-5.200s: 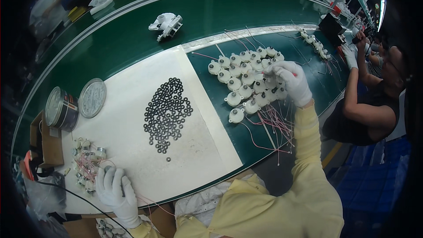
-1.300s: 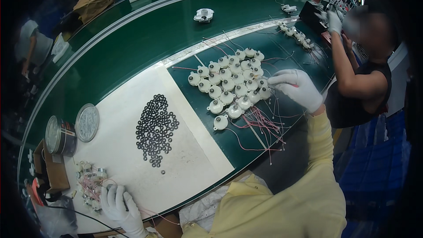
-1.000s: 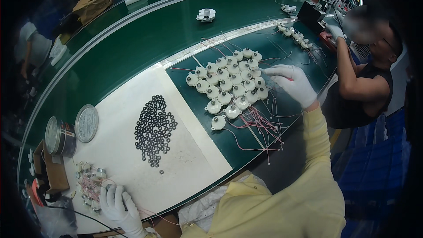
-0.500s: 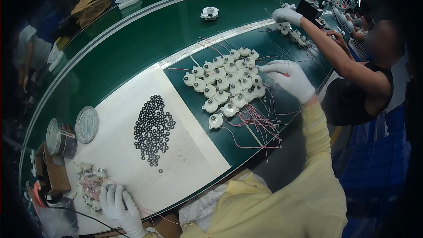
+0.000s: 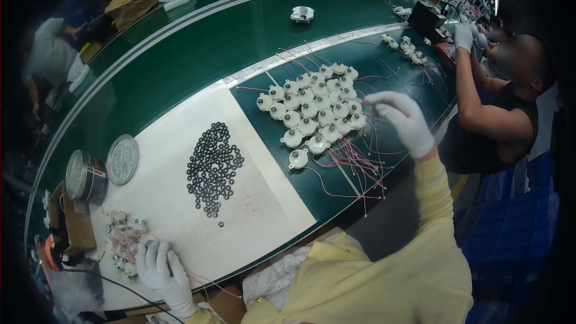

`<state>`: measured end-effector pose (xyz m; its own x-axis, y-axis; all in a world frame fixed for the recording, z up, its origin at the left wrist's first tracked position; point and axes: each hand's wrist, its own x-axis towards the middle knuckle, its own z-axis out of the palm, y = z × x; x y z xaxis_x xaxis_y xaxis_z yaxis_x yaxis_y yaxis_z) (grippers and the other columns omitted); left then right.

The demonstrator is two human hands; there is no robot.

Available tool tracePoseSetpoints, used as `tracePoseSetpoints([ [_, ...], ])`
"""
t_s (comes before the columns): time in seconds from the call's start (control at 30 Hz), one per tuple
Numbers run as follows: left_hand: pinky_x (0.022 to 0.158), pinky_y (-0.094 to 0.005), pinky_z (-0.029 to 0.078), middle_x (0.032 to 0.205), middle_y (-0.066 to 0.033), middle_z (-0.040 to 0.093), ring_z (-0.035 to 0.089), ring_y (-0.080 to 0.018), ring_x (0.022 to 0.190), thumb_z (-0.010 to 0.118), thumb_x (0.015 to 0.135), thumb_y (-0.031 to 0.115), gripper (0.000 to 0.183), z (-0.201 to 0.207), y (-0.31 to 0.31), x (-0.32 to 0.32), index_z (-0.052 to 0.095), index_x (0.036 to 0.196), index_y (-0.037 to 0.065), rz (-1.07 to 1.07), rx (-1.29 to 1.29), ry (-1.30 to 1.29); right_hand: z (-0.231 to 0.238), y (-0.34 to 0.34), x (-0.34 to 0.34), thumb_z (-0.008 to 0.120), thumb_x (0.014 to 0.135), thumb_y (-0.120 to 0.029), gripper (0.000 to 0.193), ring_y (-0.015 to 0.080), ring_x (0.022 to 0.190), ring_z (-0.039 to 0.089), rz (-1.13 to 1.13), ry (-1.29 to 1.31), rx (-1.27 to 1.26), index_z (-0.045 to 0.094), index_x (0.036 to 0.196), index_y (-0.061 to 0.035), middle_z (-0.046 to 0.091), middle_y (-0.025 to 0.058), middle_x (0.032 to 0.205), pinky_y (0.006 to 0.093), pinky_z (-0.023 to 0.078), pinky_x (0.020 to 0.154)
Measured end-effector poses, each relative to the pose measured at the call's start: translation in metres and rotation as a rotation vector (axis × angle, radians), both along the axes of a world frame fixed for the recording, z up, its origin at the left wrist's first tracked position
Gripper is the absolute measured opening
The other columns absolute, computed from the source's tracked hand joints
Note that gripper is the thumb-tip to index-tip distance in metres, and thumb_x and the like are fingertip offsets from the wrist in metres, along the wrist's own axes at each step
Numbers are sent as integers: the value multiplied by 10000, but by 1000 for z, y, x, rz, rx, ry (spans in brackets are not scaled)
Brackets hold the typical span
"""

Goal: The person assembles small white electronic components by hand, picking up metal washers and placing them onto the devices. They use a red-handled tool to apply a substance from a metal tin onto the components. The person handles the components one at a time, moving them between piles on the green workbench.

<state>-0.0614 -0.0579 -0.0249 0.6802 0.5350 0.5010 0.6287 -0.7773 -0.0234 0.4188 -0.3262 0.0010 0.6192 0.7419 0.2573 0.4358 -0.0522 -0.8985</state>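
Both hands in white, smooth rubbery gloves: left hand (image 5: 161, 270), right hand (image 5: 401, 121). Sleeves pale yellow matt cloth. Round motors (image 5: 312, 111) white glossy plastic. Rings (image 5: 213, 168) black, matt. Mat (image 5: 258, 204) white, matt. Tin (image 5: 86, 175) shiny metal. Belt (image 5: 198, 54) green, smooth.

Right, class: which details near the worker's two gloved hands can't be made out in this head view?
- Right hand: what its fingertips pinch, too small; perhaps a pink wire end.
- Left hand: the small wired parts beneath it, partly covered by the glove.
- Open tin: contents hidden by its wall.
- Black rings: individual shape too small.
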Motion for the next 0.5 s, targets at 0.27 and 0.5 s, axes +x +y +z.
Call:
tracePoseSetpoints([
  [0.27, 994, -546, 470, 1096, -147, 695, 608, -440, 1160, 682, 868, 72, 190, 2, -1, 8, 711, 1055, 52, -32, -2, -72, -10, 41, -39, 611, 820, 60, 214, 289, 847, 705, 156, -458, 114, 713, 999, 1, 751, 135, 950, 351, 542, 782],
  [0.5, 977, -546, 477, 1080, -139, 693, 611, -439, 1139, 695, 853, 65, 199, 3, 0, 4, 712, 1051, 54, -30, -6, -67, -13, 49, -44, 594, 812, 67, 263, 264, 842, 719, 160, -381, 75, 740, 1021, 3, 768, 115, 898, 343, 538, 791],
])
